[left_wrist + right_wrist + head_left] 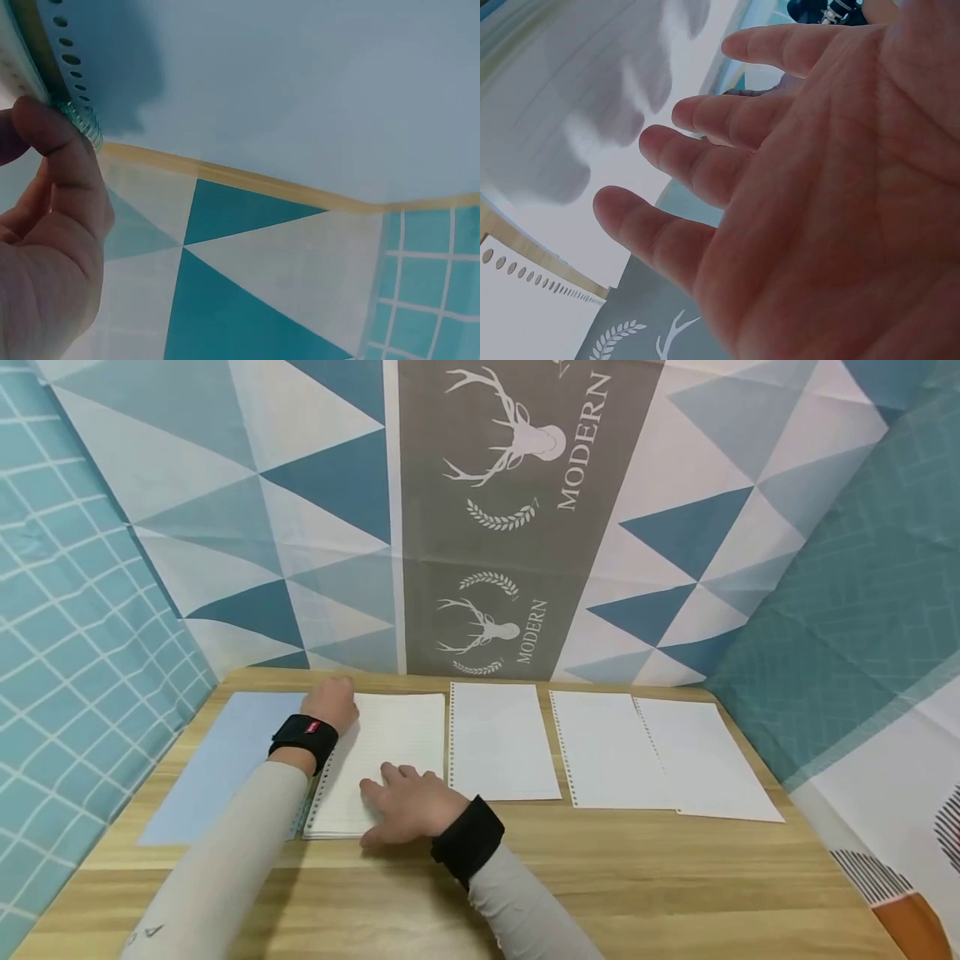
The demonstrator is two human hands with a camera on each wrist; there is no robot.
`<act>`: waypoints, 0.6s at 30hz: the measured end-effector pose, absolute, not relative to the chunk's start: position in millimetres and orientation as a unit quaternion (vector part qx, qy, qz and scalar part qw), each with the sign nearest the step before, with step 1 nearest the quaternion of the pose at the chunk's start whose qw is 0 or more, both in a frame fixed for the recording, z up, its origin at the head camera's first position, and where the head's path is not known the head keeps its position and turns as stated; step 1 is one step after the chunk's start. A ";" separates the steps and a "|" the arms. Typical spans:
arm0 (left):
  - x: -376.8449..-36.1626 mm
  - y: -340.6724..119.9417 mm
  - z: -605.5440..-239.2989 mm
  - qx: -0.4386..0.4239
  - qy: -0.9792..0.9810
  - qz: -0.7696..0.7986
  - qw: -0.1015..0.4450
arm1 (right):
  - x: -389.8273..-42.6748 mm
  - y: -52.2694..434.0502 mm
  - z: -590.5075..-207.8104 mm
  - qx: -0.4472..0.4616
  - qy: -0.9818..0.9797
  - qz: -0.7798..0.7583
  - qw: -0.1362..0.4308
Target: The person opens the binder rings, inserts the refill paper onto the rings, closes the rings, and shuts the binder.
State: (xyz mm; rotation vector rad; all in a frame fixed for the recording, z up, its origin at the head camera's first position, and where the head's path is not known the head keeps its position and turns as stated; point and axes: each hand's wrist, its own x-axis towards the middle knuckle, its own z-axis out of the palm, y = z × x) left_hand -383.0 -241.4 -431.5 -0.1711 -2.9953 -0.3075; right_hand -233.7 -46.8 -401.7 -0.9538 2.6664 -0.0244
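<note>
A loose-leaf notebook lies open on the table, its lined white pages on the right and its pale blue cover on the left. At the far end of the spine, my left hand pinches the translucent teal binding. A row of punched holes runs along the cover's edge beside those fingers. My right hand, palm down with fingers spread, is over the lower right of the pages. In the right wrist view its straight fingers cast shadows on the paper.
To the notebook's right lie three loose punched sheets: one beside it, then two more that overlap, the last near the table's right edge. Patterned cloth hangs behind the wooden table and at both sides.
</note>
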 end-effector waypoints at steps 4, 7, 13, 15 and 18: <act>-388.2 -243.8 -430.9 -0.058 -0.991 -0.110 0.047 | -235.1 -45.2 -399.6 -0.333 0.928 -0.033 0.166; -387.7 -244.8 -429.9 -0.069 -0.991 -0.106 0.048 | -235.5 -46.0 -399.1 -0.343 0.924 -0.038 0.163; -378.7 -239.4 -427.5 -0.087 -0.993 -0.056 0.065 | -235.6 -48.0 -400.1 -0.352 0.921 -0.030 0.163; -378.3 -237.6 -428.6 -0.092 -0.992 -0.048 0.065 | -236.0 -47.3 -400.4 -0.346 0.923 -0.026 0.165; -381.5 -235.9 -431.4 -0.097 -0.992 -0.050 0.064 | -236.5 -44.3 -400.7 -0.338 0.925 -0.027 0.172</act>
